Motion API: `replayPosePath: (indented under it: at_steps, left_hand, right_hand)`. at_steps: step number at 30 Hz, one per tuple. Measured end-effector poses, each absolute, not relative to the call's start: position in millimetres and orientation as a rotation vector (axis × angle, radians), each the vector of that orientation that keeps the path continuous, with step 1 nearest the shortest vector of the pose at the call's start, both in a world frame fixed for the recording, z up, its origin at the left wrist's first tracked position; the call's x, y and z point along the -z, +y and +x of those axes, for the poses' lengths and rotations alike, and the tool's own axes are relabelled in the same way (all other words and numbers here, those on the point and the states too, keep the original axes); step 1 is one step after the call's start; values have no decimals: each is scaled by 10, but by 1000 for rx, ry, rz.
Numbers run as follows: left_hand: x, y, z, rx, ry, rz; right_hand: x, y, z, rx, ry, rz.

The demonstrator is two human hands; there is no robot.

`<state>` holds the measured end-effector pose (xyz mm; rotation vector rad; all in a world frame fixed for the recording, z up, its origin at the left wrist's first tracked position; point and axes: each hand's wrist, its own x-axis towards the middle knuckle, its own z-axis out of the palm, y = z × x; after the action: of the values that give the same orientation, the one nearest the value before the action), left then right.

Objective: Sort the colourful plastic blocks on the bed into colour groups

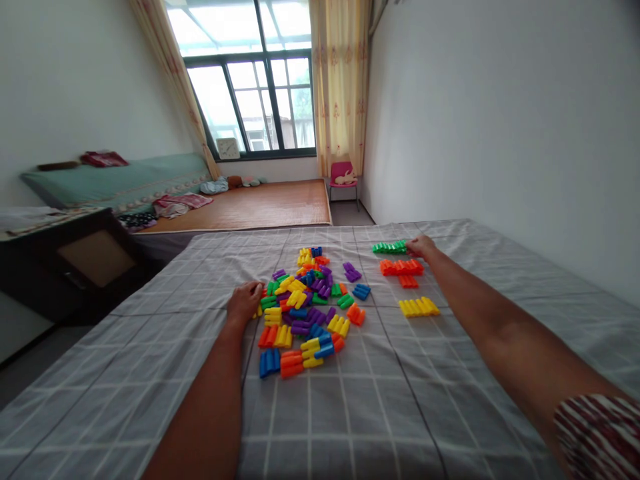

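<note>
A heap of plastic toy building pieces (pixel 310 293) in yellow, orange, green, blue and purple lies on the bed's checked cloth. My left hand (pixel 245 299) rests at the heap's left edge, fingers curled; what lies under the fingertips is mostly hidden. To the right, a green row of joined pieces (pixel 390 247) lies farthest away. My right hand (pixel 421 247) pinches its right end. Nearer to me are an orange row (pixel 401 267), a small orange piece (pixel 409 282) touching or close to it, and a yellow row (pixel 419 307).
The grey checked bed cloth (pixel 200 413) spreads under everything. A white wall (pixel 500 120) runs along the right. Beyond stand a second bed with a brown mat (pixel 280 203), a pink chair (pixel 343 175) and a dark cabinet (pixel 75 260) at the left.
</note>
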<state>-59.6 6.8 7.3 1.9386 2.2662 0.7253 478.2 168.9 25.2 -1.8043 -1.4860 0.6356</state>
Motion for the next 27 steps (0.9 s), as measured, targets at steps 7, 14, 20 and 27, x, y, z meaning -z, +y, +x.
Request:
replayPosePath:
  at_steps: [7,14,20,27]
  left_hand:
    - [-93,35,-559,-749,2289,1905]
    - [-106,17,-520,-752,2307,1891]
    - [-86,24,-511,-735,2308,1887]
    - [-90,15,-492,-732,2317,1864]
  right_hand:
    - [-300,1655,4877,-397,-1502,-2208]
    - [-525,1334,4223,-201,-1919,-1745]
    - [-531,667,3170,-437,-2595,-1180]
    - [-375,409,2781,-317,-2739,-1183]
